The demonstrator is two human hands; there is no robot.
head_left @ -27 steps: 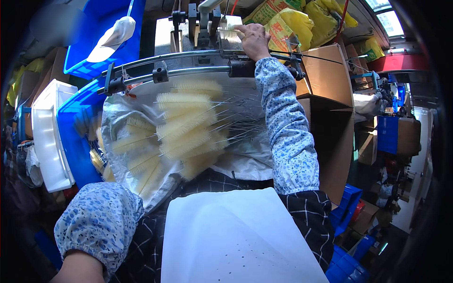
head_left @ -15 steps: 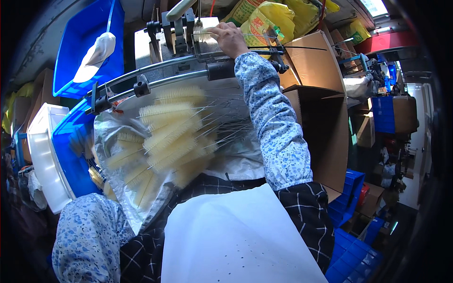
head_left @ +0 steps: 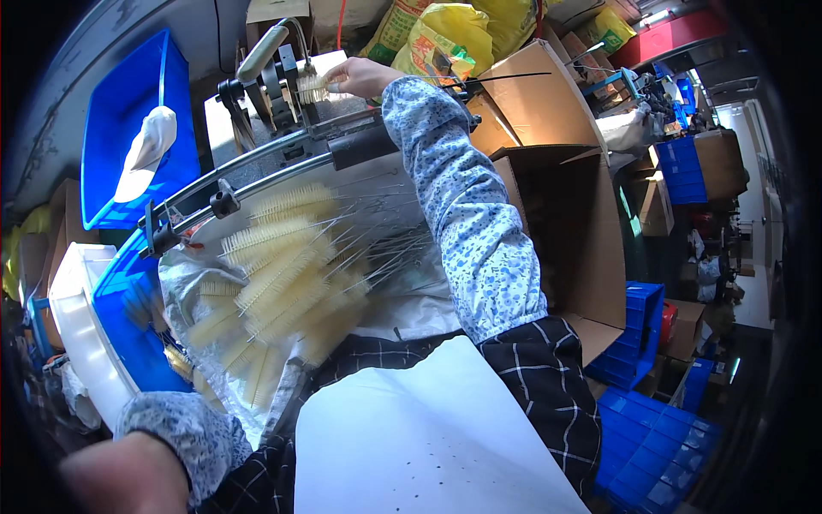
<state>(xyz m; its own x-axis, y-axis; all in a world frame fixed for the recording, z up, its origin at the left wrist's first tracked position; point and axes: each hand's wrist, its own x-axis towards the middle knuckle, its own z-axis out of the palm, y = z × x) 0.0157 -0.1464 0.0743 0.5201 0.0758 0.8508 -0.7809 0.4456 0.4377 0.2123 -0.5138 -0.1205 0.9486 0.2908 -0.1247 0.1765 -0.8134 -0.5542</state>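
Observation:
At the far middle, my right hand [head_left: 364, 79] reaches to a metal bench machine [head_left: 282, 98]. Its fingers are pinched at the end of a small pale bristle brush [head_left: 312, 88], which lies against the machine's upright parts. At the lower left is my left hand [head_left: 124, 475], smeared by motion, with its fingers hidden. Between my arms, a pile of cream bristle brushes [head_left: 287, 265] with thin wire stems lies on a whitish plastic sheet [head_left: 411, 313]. Two metal rails [head_left: 248, 193] run in front of the machine, above the pile.
A blue bin [head_left: 103, 163] with a white cap [head_left: 150, 150] on its rim stands at the far left, near a white tray [head_left: 73, 300]. An open cardboard box [head_left: 569, 240] is beside my right arm. Yellow sacks [head_left: 445, 38] lie behind the machine; blue crates [head_left: 655, 445] stand lower right.
My left hand has come into view at the lower left. My right hand remains at the small brush on the machine. The whole view has shifted, so the machine appears further left.

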